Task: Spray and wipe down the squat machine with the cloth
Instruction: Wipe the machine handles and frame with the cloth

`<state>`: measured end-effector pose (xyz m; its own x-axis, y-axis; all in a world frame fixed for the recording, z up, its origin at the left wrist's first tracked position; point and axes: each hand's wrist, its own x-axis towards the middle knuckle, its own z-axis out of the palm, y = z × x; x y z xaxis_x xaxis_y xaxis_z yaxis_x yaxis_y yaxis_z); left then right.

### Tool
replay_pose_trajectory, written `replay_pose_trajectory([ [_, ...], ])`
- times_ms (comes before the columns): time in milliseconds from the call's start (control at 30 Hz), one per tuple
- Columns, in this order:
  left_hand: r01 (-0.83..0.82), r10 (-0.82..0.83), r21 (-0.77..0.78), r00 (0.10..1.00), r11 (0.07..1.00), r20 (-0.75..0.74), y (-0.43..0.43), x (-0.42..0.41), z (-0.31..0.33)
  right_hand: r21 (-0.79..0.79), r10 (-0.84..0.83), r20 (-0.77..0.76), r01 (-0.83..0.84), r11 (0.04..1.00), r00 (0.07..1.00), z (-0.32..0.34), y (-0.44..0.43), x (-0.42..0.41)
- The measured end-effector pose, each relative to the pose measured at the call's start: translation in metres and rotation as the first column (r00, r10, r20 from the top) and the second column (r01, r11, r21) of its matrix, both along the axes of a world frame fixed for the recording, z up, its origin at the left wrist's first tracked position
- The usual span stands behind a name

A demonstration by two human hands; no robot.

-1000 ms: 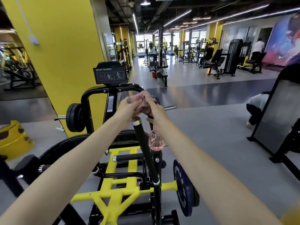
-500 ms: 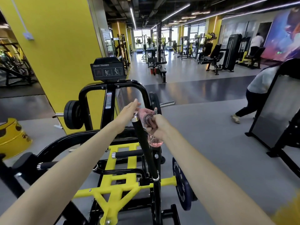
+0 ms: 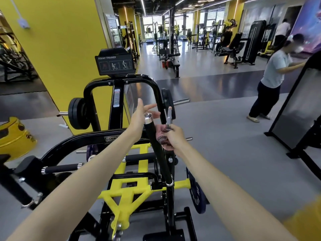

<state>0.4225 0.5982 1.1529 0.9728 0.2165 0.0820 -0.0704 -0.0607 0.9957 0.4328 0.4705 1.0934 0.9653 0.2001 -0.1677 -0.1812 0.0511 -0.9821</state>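
While your right hand clenches the mostly hidden cloth, I think, your left hand sits splayed beside the up-left-leaning handle.

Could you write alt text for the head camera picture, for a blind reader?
A person's right hand grips a pink cloth beside the black handle bar of the squat machine; the left hand, open, hovers by the bar's chrome tip. Another person stands nearby.

Bright, even light comes from ceiling strips and far windows. I note soft glare on the grey floor and a glint on the chrome handle cap. Shadows are faint. Strong wide-angle bowing at the edges; the yellow pillar leans. Lower right corner smeared, out of focus. Centre fairly sharp.
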Motion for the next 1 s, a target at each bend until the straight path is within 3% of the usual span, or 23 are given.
replay_pose_trajectory([
  [167, -0.006, 0.007, -0.025, 0.999, 1.0, 0.034, -0.001, 0.003, -0.004, 0.06, -0.043, -0.038, 0.045, 0.997, 0.998, -0.03, -0.005, -0.01],
  [433, -0.046, 0.052, -0.068, 0.994, 0.997, 0.096, -0.009, 0.0, -0.009, -0.013, -0.065, -0.224, 0.064, 0.998, 0.972, -0.084, -0.012, -0.008],
  [633, -0.081, 0.087, -0.075, 0.992, 0.994, 0.092, -0.011, 0.001, -0.009, 0.019, -0.118, -0.385, 0.136, 0.991, 0.915, -0.109, -0.015, -0.011],
  [1000, -0.112, 0.112, -0.005, 0.983, 0.994, 0.145, -0.012, 0.0, -0.008, -0.284, -0.146, -0.385, 0.034, 0.958, 0.911, -0.166, -0.023, -0.013],
])
